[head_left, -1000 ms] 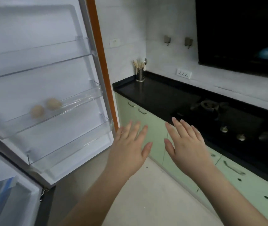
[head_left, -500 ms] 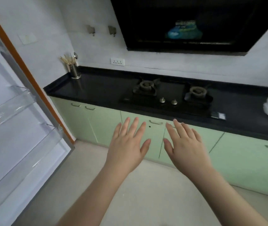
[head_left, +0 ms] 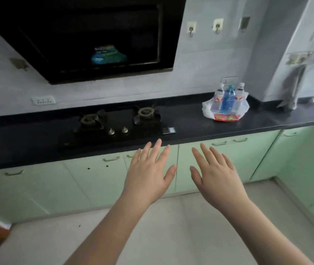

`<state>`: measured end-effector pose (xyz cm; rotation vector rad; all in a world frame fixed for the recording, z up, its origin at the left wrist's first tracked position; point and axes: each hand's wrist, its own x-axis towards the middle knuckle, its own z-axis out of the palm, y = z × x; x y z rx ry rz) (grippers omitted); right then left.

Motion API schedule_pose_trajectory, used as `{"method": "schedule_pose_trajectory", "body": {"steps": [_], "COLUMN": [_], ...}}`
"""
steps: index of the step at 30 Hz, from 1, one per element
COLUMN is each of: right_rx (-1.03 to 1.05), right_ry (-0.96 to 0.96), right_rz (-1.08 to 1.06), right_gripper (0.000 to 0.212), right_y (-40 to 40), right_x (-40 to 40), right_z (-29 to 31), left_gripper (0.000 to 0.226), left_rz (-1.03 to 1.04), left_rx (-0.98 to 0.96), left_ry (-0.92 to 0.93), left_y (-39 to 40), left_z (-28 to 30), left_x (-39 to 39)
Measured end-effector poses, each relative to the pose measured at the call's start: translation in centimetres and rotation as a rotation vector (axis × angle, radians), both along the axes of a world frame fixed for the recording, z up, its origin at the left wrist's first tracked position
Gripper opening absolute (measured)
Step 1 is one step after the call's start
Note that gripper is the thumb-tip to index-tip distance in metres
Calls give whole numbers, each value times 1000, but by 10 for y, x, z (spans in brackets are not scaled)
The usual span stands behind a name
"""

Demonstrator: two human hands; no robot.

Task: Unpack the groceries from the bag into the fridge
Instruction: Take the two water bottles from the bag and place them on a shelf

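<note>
A white plastic grocery bag [head_left: 207, 109] sits on the black counter at the right, well beyond my hands. Three bottles stand in it: a blue one [head_left: 228, 98] between two clear ones with red labels [head_left: 218, 96]. A red packet [head_left: 227, 117] lies at the bag's front. My left hand [head_left: 150, 173] and my right hand [head_left: 215, 173] hover side by side, palms down, fingers spread, in front of the green cabinets. Both hold nothing. The fridge is out of view except for a sliver at the bottom left.
The black counter [head_left: 200, 131] carries a two-burner gas hob [head_left: 117, 123] with a dark range hood [head_left: 87, 39] above. Green cabinets [head_left: 75, 180] run below and turn the corner at the right. Pale tiled floor [head_left: 171, 222] lies under my arms.
The view has swung right, away from the open fridge door and along the counter to the grocery bag. My hands have stayed open and side by side in front of me.
</note>
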<state>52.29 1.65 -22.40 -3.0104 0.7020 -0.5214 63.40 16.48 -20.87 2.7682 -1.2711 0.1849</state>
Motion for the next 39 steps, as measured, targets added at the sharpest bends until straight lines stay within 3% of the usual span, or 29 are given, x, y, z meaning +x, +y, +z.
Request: {"method": "schedule_pose_trajectory", "body": {"steps": [9, 15, 23, 39], "right_rx": [62, 99, 81, 72], "right_ry": [8, 21, 2, 104], "right_rz": [-198, -232, -256, -319], "right_gripper": [56, 56, 59, 63], "right_y": [-136, -187, -233, -324], "right_x": [-110, -127, -90, 42], "right_z": [5, 4, -9, -19], "left_gripper": [80, 80, 69, 64], "left_rz": [-178, -227, -271, -352], "left_rx": [-2, 8, 15, -41], "left_ry": [-27, -24, -21, -28], "left_y": [-152, -212, -267, -371], "left_z": [3, 1, -9, -31], "left_x": [-59, -78, -51, 102]}}
